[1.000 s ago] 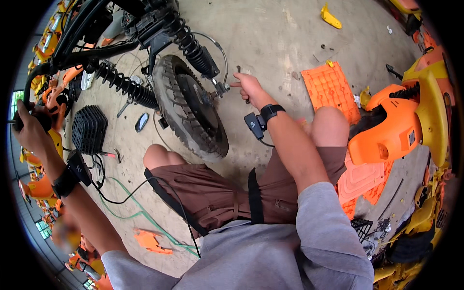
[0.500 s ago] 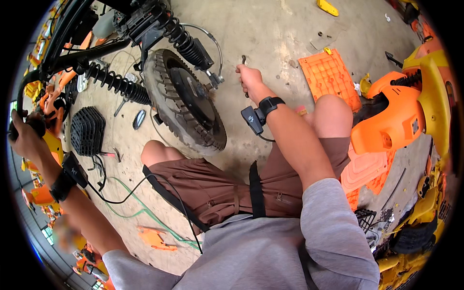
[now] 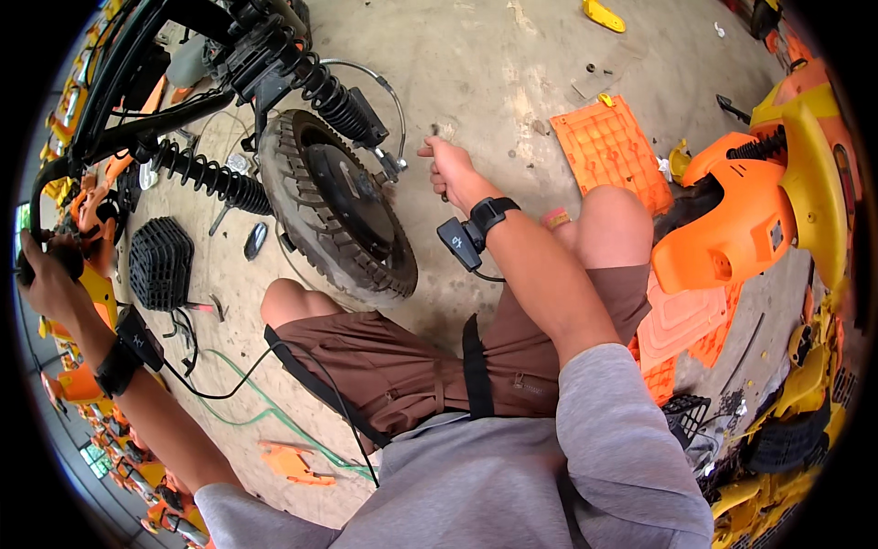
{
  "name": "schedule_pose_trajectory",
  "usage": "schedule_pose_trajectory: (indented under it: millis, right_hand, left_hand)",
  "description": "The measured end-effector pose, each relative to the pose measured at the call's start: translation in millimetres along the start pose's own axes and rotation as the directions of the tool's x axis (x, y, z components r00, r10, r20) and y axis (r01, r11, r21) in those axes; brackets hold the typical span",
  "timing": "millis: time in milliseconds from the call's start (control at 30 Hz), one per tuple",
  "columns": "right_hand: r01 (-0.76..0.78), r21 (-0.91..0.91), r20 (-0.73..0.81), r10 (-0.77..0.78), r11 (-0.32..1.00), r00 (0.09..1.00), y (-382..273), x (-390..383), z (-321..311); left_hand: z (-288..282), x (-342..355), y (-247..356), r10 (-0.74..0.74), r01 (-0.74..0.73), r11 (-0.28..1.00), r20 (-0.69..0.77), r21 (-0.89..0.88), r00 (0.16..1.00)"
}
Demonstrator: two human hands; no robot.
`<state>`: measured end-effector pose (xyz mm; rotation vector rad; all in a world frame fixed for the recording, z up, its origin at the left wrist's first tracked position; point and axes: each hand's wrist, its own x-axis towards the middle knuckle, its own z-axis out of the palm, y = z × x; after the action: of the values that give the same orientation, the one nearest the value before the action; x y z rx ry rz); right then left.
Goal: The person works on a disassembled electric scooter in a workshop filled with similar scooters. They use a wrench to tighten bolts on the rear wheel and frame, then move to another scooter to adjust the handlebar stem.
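Note:
A knobby tyre wheel (image 3: 343,206) with a black hub stands in front of my knees, at an angle below the black two-wheeler frame. Coil-spring shock absorbers (image 3: 210,178) sit on both sides of it; the right shock absorber (image 3: 343,96) ends in a metal bracket (image 3: 389,166) with a grey cable (image 3: 389,87) beside it. My right hand (image 3: 450,172) is closed around a slim dark wrench (image 3: 434,130), just right of that bracket and apart from it. At the far left my left hand (image 3: 50,284) is wrapped round the black handlebar grip (image 3: 62,252).
A black grille basket (image 3: 162,263) and a hammer (image 3: 212,307) lie on the floor at left. Orange panels (image 3: 613,151) and an orange-yellow body shell (image 3: 732,220) are at right. A green strap (image 3: 274,410) runs behind my left leg.
My right hand has moved left with the wrench, closer to the bracket at the shock absorber's lower end. My left hand stays on the handlebar grip. The whole view has shifted slightly.

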<state>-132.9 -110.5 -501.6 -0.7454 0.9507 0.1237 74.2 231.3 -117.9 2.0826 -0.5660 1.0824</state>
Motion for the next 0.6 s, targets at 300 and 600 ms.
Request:
schedule_pose_trajectory:
  millis: [300, 600]
  right_hand:
    - [0.027, -0.014, -0.118, -0.029, 1.0, 0.993, 4.0, 5.6, 2.3]
    - [0.07, -0.151, -0.211, -0.101, 0.986, 0.972, 8.6, 14.6, -2.6]
  left_hand:
    - [-2.0, -9.0, -5.9, -0.053, 0.055, 0.998, 0.039, -0.039, 0.998]
    - [10.3, -21.5, 33.9, -0.195, 0.198, 0.98, -0.078, 0.022, 0.978]
